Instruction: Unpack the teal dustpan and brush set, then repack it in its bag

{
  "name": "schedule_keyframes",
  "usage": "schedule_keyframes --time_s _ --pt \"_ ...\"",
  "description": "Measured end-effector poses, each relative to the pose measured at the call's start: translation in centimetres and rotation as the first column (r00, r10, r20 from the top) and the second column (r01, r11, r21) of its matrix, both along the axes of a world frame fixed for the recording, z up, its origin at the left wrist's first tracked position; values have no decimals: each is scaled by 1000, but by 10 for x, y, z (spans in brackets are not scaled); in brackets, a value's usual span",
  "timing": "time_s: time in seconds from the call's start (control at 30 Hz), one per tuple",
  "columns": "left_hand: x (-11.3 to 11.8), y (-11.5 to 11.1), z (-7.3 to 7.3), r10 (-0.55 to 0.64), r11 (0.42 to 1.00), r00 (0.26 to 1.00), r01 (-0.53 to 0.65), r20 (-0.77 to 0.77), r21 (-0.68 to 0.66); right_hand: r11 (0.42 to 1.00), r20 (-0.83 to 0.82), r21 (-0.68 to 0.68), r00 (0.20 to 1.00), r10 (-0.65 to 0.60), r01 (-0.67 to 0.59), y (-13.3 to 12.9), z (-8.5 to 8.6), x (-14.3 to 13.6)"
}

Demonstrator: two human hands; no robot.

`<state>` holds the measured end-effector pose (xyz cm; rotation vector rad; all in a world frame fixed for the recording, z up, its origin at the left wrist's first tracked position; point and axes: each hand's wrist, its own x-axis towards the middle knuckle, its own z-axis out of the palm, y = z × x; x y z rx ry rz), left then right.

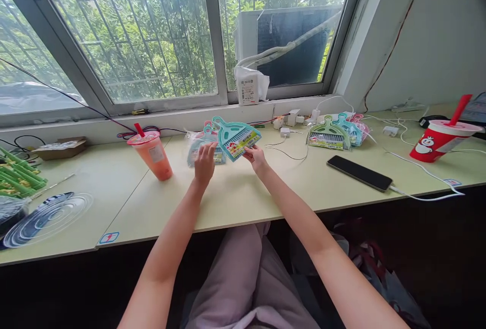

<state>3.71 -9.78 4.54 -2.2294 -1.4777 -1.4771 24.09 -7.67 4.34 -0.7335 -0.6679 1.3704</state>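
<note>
My right hand (255,159) is closed on the lower right edge of a teal mini dustpan and brush set (232,134), held tilted above the table. A yellow-green printed label crosses its brush bristles. My left hand (205,163) lies over a second dustpan and brush set (194,151), wrapped in clear plastic on the table. The fingers of that hand are bent and pressed together at the package; their tips are partly hidden. Behind this package a bit of red or pink shows, perhaps another handle.
More wrapped dustpan sets (327,134) lie to the right, near chargers and cables. A phone (359,172) charges in front of them. An orange drink cup (152,157) stands left, a red cup (436,141) far right. Green plastic pieces (18,174) and a coiled clear roll (56,215) lie left.
</note>
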Motion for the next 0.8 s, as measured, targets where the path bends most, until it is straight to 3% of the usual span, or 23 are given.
schedule_keyframes --time_s 0.23,0.4,0.63,0.8 --pt "4 -4 4 -82 997 997 82 -12 -6 998 -7 -48 999 -51 50 5 -2 7" --pt "-5 5 3 87 996 994 -88 -59 -12 997 1 -42 998 -65 65 6 -3 8" --pt "-7 17 -6 301 943 948 -312 -101 -116 998 38 -36 998 -52 53 6 -5 4" --pt "-6 21 -12 351 907 920 -381 -177 -178 999 68 -20 997 -30 31 3 -5 2"
